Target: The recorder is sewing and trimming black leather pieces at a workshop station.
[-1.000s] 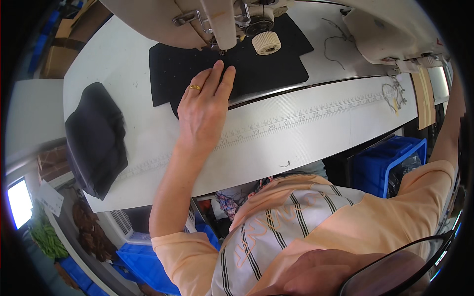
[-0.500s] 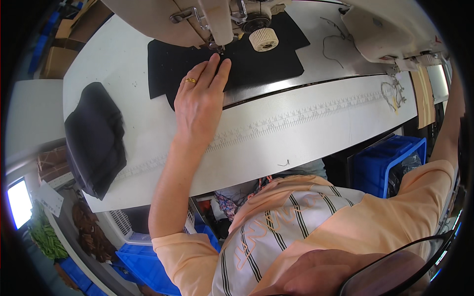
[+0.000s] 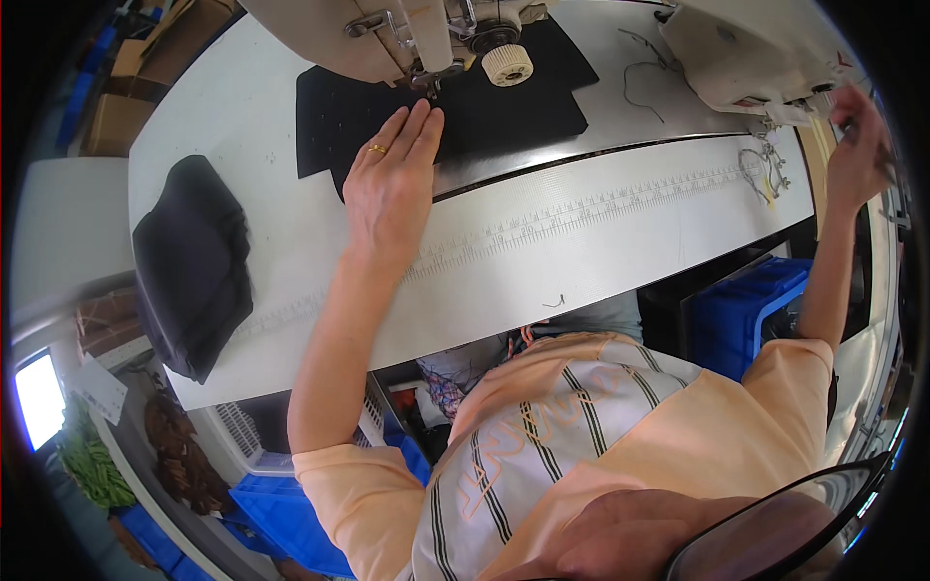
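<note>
My left hand (image 3: 392,184) lies flat with its fingers stretched out together, a ring on one of them. Its fingertips press on a black fabric piece (image 3: 504,116), just in front of the needle area of the sewing machine (image 3: 426,39). That piece spreads under the machine head over the metal plate and white table. My right hand (image 3: 860,155) is raised at the far right rim, beyond the machine's right end. Its fingers are curled and partly smeared, with something dark at them that I cannot make out.
A folded black fabric bundle (image 3: 194,266) rests at the table's left. A printed ruler scale (image 3: 581,209) runs along the white table (image 3: 484,300). Loose thread (image 3: 635,82) lies near the machine's right part. Below are a blue crate (image 3: 746,310) and a white basket (image 3: 237,436).
My right hand has come into view, rising at the far right rim. My left hand stays on the black fabric, and the whole view has shifted slightly.
</note>
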Tool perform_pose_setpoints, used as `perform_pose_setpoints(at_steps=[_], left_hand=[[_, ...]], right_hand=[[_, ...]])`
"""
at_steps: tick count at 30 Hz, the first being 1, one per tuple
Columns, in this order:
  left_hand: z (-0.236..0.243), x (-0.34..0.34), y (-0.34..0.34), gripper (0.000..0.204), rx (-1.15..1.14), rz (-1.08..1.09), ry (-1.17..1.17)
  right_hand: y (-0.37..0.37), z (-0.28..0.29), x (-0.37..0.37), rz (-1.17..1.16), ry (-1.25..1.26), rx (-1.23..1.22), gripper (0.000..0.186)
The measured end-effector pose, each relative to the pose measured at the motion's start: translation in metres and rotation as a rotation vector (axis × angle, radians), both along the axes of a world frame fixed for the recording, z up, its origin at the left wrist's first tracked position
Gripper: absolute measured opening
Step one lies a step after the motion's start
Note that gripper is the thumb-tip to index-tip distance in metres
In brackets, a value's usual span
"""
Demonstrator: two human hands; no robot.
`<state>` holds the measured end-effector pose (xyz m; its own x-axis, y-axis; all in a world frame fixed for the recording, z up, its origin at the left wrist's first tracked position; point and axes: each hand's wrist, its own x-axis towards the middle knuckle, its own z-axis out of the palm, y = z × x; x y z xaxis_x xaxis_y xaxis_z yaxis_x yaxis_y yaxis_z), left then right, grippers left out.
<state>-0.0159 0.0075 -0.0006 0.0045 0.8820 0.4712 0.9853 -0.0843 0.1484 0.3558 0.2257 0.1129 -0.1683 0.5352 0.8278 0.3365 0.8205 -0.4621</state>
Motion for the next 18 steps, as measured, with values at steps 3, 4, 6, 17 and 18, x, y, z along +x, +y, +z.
perform_pose_setpoints(at_steps=[3,4,6,17,18], left_hand=[[0.020,0.009,-0.030,0.041,-0.098,-0.043,0.120],[0.030,0.018,-0.055,0.038,-0.157,-0.048,0.171],[0.044,0.034,-0.099,0.038,-0.259,-0.049,0.168],[0.027,0.041,-0.171,0.019,0.040,0.196,-0.493],[0.026,0.039,-0.167,0.019,0.015,0.238,-0.511]], right_hand=[[-0.063,-0.046,-0.035,0.403,-0.286,-0.089,0.019],[-0.077,-0.050,-0.043,0.362,-0.505,-0.167,0.015],[-0.094,-0.061,-0.064,0.367,-0.671,-0.189,0.023],[-0.161,-0.084,-0.167,0.693,-0.761,-0.374,0.026],[-0.166,-0.085,-0.176,0.704,-0.782,-0.296,0.026]])
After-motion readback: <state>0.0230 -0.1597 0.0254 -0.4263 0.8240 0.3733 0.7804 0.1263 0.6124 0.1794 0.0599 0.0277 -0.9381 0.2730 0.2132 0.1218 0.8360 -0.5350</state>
